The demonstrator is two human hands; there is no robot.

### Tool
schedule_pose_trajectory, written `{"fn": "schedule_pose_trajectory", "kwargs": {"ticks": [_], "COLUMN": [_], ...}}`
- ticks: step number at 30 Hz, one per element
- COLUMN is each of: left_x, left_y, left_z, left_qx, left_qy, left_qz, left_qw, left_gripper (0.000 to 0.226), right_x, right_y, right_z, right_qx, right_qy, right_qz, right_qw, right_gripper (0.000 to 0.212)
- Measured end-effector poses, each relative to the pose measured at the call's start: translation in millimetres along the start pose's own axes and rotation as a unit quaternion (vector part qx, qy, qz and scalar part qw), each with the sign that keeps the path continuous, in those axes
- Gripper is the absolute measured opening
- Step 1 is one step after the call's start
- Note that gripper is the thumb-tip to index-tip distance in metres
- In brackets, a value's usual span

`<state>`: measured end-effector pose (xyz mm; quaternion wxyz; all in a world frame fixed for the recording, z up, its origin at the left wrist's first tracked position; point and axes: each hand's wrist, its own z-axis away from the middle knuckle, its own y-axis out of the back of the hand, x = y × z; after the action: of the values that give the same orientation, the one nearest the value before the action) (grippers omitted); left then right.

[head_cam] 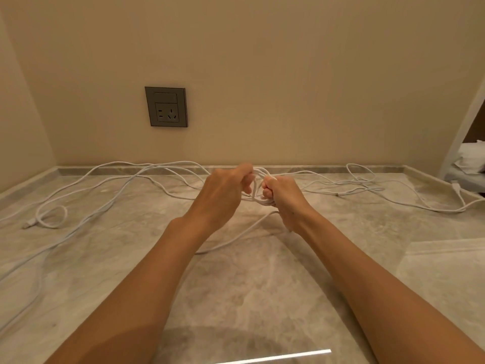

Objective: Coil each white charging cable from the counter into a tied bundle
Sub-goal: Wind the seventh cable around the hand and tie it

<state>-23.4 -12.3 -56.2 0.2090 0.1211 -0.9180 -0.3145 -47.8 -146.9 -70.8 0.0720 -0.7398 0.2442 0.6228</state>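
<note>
Left hand (228,187): raised above the middle of the worktop (262,298), towards its far edge; fingers curled, pinching white strands at the top of the bundle.
Right hand (280,191): clenched in a fist around the bundle, knuckles facing the left hand and almost touching it.
Held bundle (258,200): several loops of white charging cable gathered between the two hands, above the worktop; the strands blur together, so I cannot count the loops.
Trailing strand (265,218): drops from under the right hand and runs along the worktop towards the near left.
Loose cables (157,162): white, sprawled along the far edge from the left edge to the right edge, crossing each other; how many separate cables, I cannot tell.
Plug ends: two seen, left plug (27,225) by a small loop near the left edge, right plug (456,184) near the right edge.
Wall socket (166,106): one grey plate on the beige wall above the far edge, left of the hands.
Bedding (469,158): white, beyond the far right corner.
</note>
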Motion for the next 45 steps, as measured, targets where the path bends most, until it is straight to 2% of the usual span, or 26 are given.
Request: {"fn": "schedule_pose_trajectory", "kwargs": {"ticks": [4,7,10,14,19,21,24,27,29,34,37,41,43,45], "left_x": [0,-3,-9,-13,-14,-17,-19,-16,-13,-7,-3,7,10,12], "left_y": [5,8,6,8,18,22,25,21,17,10,8,5,7,10], "left_z": [0,0,-1,0,-4,-5,-2,1,1,-1,2,4,3,2], "left_qx": [-0.012,0.003,0.05,0.059,0.059,0.029,-0.028,-0.089,-0.132,-0.196,-0.197,-0.217,-0.214,-0.198], "left_qy": [0.017,0.073,0.113,0.172,0.229,0.266,0.313,0.288,0.277,0.192,0.132,0.062,0.031,0.013], "left_qz": [0.021,0.044,-0.003,-0.009,0.023,0.101,0.23,0.186,0.126,-0.058,-0.128,-0.194,-0.211,-0.215], "left_qw": [1.0,0.996,0.992,0.983,0.971,0.958,0.921,0.935,0.944,0.96,0.963,0.955,0.953,0.956], "left_gripper": [0.023,0.016,0.017,0.019,0.022,0.028,0.033,0.03,0.035,0.032,0.03,0.027,0.027,0.024], "right_x": [-3,-3,-5,-8,-10,-11,-13,-15,-17,-18,-16,-9,-7,-7], "right_y": [-5,-12,-15,-14,-10,-6,-3,-4,-5,-7,-7,-5,-2,0], "right_z": [6,9,10,13,18,18,19,21,19,13,9,4,4,8], "right_qx": [-0.076,-0.124,-0.162,-0.215,-0.299,-0.327,-0.337,-0.295,-0.238,-0.083,0.016,0.115,0.114,0.095], "right_qy": [0.067,0.105,0.132,0.134,0.109,0.093,0.076,0.066,0.051,-0.007,0.0,0.034,0.069,0.116], "right_qz": [0.085,0.147,0.175,0.188,0.099,0.046,-0.033,-0.106,-0.139,-0.087,-0.004,0.133,0.257,0.378], "right_qw": [0.991,0.976,0.962,0.949,0.943,0.939,0.938,0.947,0.96,0.993,1.0,0.984,0.957,0.913], "right_gripper": [0.04,0.041,0.042,0.041,0.036,0.03,0.029,0.029,0.037,0.044,0.042,0.037,0.033,0.031]}}
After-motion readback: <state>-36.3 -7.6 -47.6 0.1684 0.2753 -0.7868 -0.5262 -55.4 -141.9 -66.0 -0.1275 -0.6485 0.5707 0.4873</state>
